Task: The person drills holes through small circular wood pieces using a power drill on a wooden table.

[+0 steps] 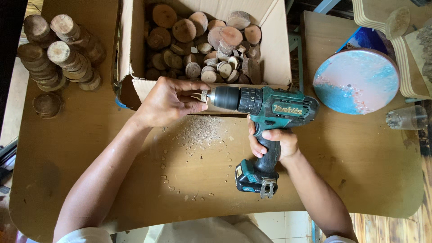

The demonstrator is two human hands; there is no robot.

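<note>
Sawdust-strewn table [112,148]: hands pinch wood slice [203,96] left [168,101], grip drill [265,108] right [272,141].

Wooden table [135,189], cardboard box [274,54], wood-slice stacks [63,54], sawdust [200,130], round disc [355,81]

Soft, even daylight fills the view; the wooden table [360,171] is brightly lit, without harsh glare; faint shadows fall beneath both forearms and under the cordless drill [265,112]; the far left edge sinks into darkness; focus is sharp across the middle; corners bend slightly, as a wide lens does; a mild sheen lies on the round blue and pink disc [355,81].
</note>
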